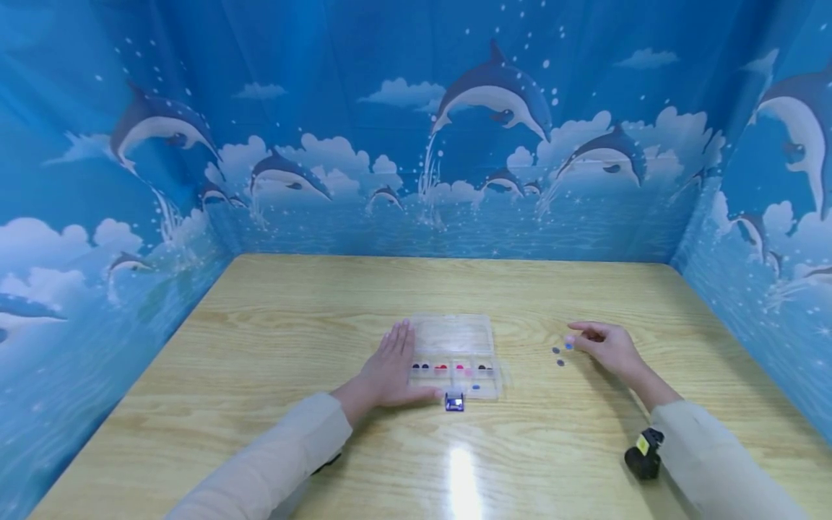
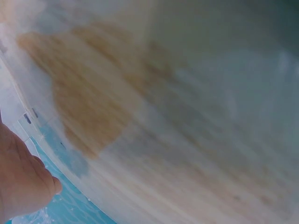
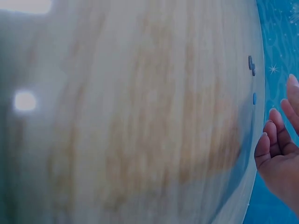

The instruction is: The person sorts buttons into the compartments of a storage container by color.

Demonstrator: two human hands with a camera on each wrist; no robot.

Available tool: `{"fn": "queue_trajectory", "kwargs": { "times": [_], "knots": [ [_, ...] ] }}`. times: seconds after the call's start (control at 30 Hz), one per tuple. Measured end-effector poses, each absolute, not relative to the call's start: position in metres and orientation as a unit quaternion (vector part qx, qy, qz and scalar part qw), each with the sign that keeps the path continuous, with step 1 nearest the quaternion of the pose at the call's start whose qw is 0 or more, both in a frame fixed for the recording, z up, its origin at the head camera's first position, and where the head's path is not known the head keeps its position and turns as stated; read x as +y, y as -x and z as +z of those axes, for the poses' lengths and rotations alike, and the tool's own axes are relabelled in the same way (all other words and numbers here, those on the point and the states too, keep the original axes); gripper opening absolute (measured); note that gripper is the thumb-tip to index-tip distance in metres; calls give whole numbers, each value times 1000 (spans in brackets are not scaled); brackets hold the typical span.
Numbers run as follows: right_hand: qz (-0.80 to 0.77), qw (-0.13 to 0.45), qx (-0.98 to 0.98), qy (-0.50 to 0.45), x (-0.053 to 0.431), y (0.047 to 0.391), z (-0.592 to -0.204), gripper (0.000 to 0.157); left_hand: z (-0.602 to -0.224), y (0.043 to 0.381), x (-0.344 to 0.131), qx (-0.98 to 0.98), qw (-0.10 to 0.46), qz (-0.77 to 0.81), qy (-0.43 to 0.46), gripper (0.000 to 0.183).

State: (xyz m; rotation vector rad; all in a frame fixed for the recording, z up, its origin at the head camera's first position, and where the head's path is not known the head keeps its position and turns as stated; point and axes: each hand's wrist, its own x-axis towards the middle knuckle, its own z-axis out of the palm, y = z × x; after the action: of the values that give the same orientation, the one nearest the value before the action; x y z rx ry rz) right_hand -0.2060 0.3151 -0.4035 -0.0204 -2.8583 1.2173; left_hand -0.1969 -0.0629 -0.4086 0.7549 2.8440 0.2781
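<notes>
A clear plastic compartment box [image 1: 453,334] lies with its lid folded back. Its compartments hold small round pieces in black, red and pink, and a blue piece [image 1: 476,388] sits in the front section. My left hand [image 1: 393,368] rests along the box's left side, fingers straight and thumb stretched across its front edge. A small dark blue piece with a shiny middle [image 1: 454,402] lies at the front edge by the thumb tip. On the right, my right hand [image 1: 607,349] hovers with thumb and index finger apart over a small blue disc [image 3: 254,98]. Dark discs [image 1: 560,363] lie beside it.
The wooden table [image 1: 292,303] has a patterned dolphin curtain [image 1: 390,166] behind it and at both sides. Black wrist gear with a yellow mark [image 1: 643,455] sits at the right sleeve. Bright light reflects off the table's front middle.
</notes>
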Motion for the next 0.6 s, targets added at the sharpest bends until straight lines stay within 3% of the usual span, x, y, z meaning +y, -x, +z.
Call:
{"fn": "queue_trajectory", "kwargs": {
  "times": [0.6],
  "knots": [
    [373,-2,-928,-4,319,211,-410,47,-407,197,-62,958,86,96,-258,113]
  ]
}}
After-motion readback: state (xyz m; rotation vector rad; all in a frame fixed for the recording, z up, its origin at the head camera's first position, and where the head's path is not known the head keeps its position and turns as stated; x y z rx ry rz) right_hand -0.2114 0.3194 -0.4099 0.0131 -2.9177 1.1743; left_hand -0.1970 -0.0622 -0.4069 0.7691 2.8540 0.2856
